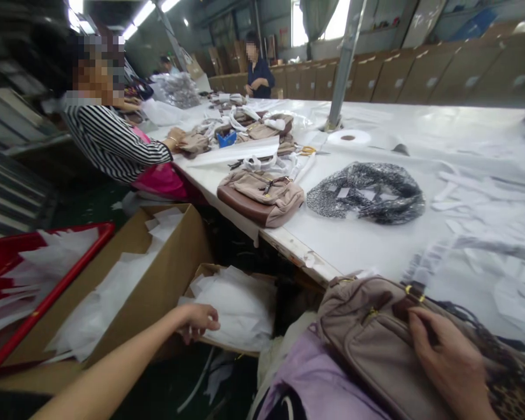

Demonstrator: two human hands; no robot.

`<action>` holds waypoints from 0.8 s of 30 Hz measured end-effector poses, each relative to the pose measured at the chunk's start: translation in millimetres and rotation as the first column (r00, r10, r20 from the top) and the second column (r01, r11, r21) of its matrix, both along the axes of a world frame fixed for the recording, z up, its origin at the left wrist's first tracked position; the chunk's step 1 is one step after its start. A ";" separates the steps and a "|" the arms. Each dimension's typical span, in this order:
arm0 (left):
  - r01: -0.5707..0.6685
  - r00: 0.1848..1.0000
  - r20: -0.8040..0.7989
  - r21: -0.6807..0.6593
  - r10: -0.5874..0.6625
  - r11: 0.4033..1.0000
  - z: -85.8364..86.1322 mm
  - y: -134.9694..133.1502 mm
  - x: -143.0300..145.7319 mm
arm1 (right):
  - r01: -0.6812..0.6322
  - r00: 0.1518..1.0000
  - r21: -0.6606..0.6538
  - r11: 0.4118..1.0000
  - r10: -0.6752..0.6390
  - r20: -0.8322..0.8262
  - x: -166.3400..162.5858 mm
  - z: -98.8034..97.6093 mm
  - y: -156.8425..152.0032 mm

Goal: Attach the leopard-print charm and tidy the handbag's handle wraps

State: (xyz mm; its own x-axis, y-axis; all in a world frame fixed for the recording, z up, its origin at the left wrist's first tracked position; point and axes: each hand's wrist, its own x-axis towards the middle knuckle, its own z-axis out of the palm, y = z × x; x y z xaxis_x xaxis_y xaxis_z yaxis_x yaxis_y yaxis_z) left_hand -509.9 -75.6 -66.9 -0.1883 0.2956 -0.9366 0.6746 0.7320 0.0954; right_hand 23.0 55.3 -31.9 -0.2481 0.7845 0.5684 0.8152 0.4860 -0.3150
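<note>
My left hand is stretched out over a small cardboard box of white paper sheets. Its fingers are loosely bent and apart, and nothing shows in them. On my lap and against the table edge rests a taupe handbag with zips and gold-coloured fittings. My right hand grips this bag near its top edge, by a brown tab; part of the grip is hidden. A leopard-print piece lies beside the right wrist.
A tall carton and a red bin with white sheets stand left. On the white table are a brown-based bag, a plastic-wrapped black-and-white bundle, scissors and a roll. A striped-sleeved co-worker handles bags.
</note>
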 end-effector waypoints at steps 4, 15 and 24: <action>0.020 0.987 -0.159 0.048 -0.012 0.999 46.4 -29.1 -23.0 | -0.021 1.000 0.053 0.998 0.023 -0.022 -0.5 0.4 0.4; 0.285 0.946 -0.286 0.507 -0.154 0.813 98.3 26.6 33.3 | -0.059 0.991 0.113 0.992 0.072 -0.111 -0.1 -20.0 4.9; -0.046 0.925 0.187 0.920 -0.332 0.390 89.9 114.9 240.6 | -0.041 0.946 -0.062 0.997 0.018 -0.324 -11.7 -6.0 -8.1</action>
State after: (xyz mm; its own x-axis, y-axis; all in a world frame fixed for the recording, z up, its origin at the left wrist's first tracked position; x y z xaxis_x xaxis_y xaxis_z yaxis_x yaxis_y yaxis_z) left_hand -269.3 39.3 22.9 0.1662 0.9823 -0.0869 0.5539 -0.0201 0.8323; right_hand 11.3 47.2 -37.9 -0.0832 0.8185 0.5685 0.6498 0.4771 -0.5918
